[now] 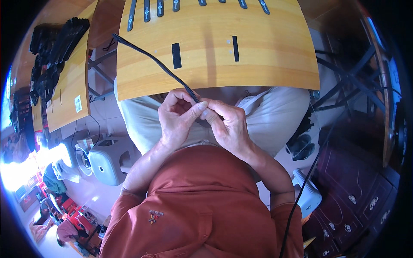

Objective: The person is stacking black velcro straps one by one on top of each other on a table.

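A long, narrow black fabric strap (160,63) runs from my hands up and left across the table, its far tip near the table's left edge. My left hand (177,115) pinches its near end between thumb and fingers. Right beside it, my right hand (228,125) pinches at the same end, so the two thumbs almost meet. The very end of the strap is hidden by my fingers. Both hands are above my lap, just off the table's near edge. Beyond them, a wider black strip (177,56) and a thinner black strip (235,48) lie flat on the table.
The yellow wooden table (275,51) has several dark grey straps (160,8) along its far side. A second wooden table (69,92) at left carries a pile of black straps (69,41). A grey plastic stool (105,165) stands at lower left, dark drawers (344,198) at lower right.
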Motion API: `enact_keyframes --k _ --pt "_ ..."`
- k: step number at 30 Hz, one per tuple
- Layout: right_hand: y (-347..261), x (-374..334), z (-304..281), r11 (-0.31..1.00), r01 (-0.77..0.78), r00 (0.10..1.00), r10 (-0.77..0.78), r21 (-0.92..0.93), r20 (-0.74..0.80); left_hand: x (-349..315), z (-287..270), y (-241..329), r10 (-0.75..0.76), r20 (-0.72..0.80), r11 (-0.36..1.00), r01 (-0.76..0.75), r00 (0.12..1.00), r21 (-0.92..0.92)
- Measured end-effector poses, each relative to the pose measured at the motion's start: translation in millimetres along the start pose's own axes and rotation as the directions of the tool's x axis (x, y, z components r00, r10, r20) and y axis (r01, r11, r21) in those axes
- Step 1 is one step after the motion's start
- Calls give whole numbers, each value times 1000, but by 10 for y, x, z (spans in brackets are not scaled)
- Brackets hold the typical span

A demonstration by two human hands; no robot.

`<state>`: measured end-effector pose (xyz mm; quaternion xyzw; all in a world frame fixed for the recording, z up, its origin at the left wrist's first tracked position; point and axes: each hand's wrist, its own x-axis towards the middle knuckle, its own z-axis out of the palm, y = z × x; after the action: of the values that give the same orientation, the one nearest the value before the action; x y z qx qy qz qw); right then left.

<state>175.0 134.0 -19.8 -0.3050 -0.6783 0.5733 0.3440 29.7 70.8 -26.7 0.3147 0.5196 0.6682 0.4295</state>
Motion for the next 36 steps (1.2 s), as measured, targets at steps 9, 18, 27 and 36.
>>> enact_keyframes --k 9,18,27,36 --pt "-172 46 -148 982 -170 983 163 83 83 21 -124 28 -16 87 980 -2 996 197" --pt "-137 44 -158 994 -106 992 104 19 76 62 -97 86 188 279 731 -324 942 601" --pt "-128 36 -135 996 6 1000 -3 -86 30 69 -80 202 134 294 717 -298 946 631" --pt "-162 75 -198 994 86 988 -76 -72 133 72 -221 405 -54 404 813 -195 913 548"
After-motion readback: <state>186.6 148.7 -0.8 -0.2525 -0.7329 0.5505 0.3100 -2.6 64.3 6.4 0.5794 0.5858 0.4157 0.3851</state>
